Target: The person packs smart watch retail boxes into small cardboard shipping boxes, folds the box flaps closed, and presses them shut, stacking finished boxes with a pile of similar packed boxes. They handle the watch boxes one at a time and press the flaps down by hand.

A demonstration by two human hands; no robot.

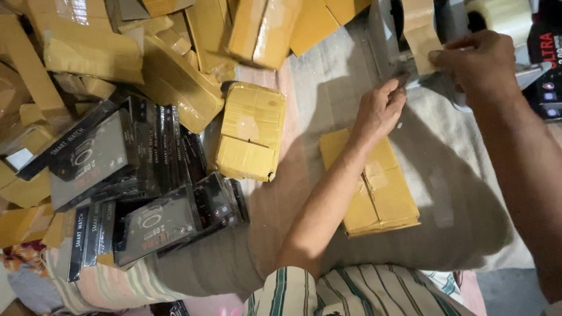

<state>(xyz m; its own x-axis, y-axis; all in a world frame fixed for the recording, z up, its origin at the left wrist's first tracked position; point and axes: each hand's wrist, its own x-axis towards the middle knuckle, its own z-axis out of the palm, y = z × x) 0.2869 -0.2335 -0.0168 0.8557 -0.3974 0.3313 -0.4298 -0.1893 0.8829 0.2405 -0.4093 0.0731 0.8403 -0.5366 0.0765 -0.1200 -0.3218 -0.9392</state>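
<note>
Both hands, left hand [379, 108] and right hand [480, 61], pinch a tape strip [420, 32] at the dispenser [389, 41]

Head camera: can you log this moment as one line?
left hand: at tape dispenser | right hand: pinching brown tape strip | wrapped parcel: on cloth, untouched

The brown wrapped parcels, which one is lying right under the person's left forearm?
The flat brown parcel lying alone on the grey cloth, just below the left hand. The other parcels sit heaped on the far side or beside the black boxes.

Dim warm light, arm shadows on the grey cloth [451, 193], edges slightly blurred.
</note>
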